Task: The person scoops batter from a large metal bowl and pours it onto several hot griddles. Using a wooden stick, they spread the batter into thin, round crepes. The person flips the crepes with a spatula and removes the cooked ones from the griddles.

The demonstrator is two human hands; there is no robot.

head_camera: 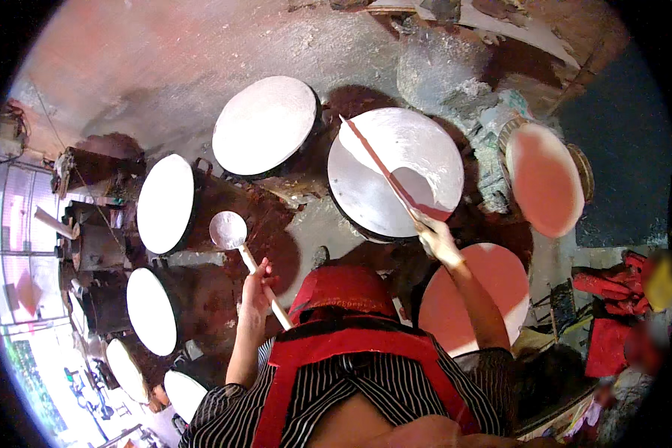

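Observation:
My left hand is closed around the pale handle of a ladle, whose round bowl points away from me. My right hand grips a long thin stick, which slants across a large round pan. A white, shiny layer covers part of the pan's surface, mostly at the far and right side. I wear a red apron over a striped top. Below my right forearm lies a round disc, reddish in the light with a pale lower edge.
More round white discs stand at the far left, left and lower left. Another reddish disc is at the right, near a dark panel. Red cloth lies at the lower right. A rough wall rises beyond the pans.

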